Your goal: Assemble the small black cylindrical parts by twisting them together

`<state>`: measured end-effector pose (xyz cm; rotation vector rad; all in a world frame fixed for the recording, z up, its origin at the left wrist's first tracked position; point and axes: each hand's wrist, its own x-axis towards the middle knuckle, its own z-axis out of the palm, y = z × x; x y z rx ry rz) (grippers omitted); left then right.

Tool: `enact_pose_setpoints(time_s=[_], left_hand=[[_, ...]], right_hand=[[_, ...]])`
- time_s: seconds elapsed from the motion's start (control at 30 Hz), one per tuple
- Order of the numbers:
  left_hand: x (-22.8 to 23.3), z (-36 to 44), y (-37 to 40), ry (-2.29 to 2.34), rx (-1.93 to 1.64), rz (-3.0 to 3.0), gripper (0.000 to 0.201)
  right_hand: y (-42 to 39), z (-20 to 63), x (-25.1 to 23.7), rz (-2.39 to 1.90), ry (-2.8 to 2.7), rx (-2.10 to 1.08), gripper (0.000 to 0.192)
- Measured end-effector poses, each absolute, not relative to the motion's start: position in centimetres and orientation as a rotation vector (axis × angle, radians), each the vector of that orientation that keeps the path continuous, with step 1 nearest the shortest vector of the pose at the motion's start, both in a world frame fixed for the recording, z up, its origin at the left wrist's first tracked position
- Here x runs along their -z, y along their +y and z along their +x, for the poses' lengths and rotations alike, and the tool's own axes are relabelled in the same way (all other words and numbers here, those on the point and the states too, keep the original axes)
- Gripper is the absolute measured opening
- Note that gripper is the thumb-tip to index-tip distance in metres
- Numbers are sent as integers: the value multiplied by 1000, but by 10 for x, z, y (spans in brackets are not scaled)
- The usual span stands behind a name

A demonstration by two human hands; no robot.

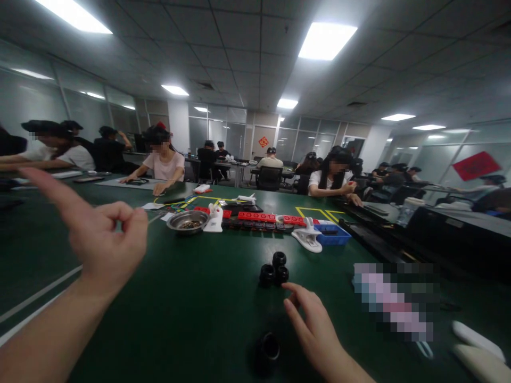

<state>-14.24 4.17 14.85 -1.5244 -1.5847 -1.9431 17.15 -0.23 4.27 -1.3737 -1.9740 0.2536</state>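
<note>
- Over the worktop point(191, 314) toward its left edge, left hand point(107, 239) half-curled, nothing visible held.
- Toward the near edge, right hand point(313, 324) loosely open, empty, beside three black rings point(277, 272); a fourth black ring point(263, 352) lies nearer that edge.

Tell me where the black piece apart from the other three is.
In the head view, the lone black piece sits near bottom centre, left of the right hand.

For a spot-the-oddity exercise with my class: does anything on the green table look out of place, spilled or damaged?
Only mildly: one black round piece lies alone on the table, nearer the wearer, apart from the three similar pieces clustered together. No clear spill or damage shows.
</note>
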Motion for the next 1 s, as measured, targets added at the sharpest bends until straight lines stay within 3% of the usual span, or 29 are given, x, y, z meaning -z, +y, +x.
enact_pose_setpoints(time_s=[0.17,0.33,0.47,0.57,0.67,0.8,0.87,0.93,1.0], left_hand=[[-169,-141,31,-1850,1618,-1690,88],[-142,-112,39,-1968,1419,-2310,83],[-95,-72,29,-2063,682,-2941,81],[-67,-52,15,-1979,184,-3166,91],[-52,-43,3,-1851,121,-3230,93],[-39,-33,-3,-1826,-23,-3239,96],[-44,-31,1,-1897,-24,-3214,92],[-66,-37,12,-1989,225,-3114,87],[-104,-52,27,-2090,777,-2891,79]], right_hand=[[-4,170,-43,-1389,-1962,-295,29],[-7,165,-48,-1455,-1985,-405,31],[-12,158,-57,-1578,-2132,-507,33],[-19,152,-62,-1691,-2254,-520,53],[-25,144,-66,-1753,-2372,-514,74],[-29,131,-67,-1830,-2500,-479,41],[-29,127,-67,-1846,-2507,-435,34],[-30,125,-65,-1866,-2480,-422,36],[-31,125,-63,-1887,-2459,-453,40]])
